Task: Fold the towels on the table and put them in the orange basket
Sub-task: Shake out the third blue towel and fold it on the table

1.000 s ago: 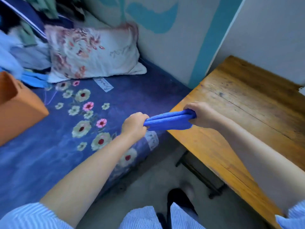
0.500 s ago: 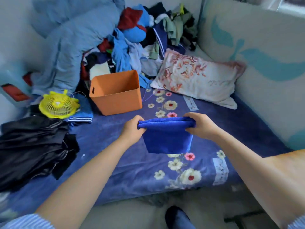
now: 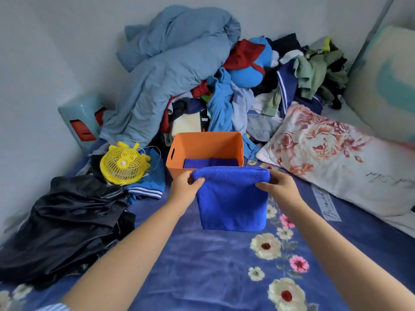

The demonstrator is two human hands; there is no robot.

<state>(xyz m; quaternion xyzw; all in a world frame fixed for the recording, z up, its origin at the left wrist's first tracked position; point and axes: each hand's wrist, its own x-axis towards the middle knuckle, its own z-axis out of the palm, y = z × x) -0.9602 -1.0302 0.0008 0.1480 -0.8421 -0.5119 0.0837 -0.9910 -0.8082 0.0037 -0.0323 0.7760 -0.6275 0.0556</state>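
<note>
A folded blue towel [image 3: 231, 198] hangs in the air above the bed, held by its top fold. My left hand [image 3: 184, 187] grips its left top corner and my right hand [image 3: 278, 185] grips its right top corner. Just beyond the towel stands the orange basket [image 3: 206, 142] on the bed, open at the top. Two folded blue towels [image 3: 210, 162] lie side by side on its bottom. The held towel's top edge hides the basket's near wall.
A yellow fan [image 3: 123, 163] lies left of the basket, with black clothes [image 3: 65, 218] heaped nearer on the left. A tall pile of laundry [image 3: 179, 70] rises behind the basket. A floral pillow [image 3: 332, 151] lies to the right. The blue flowered bedspread [image 3: 213, 265] stretches below my arms.
The view swung from the wooden table to the bed. Both hands carried the folded towel leftwards and forward, up to the near side of the orange basket.
</note>
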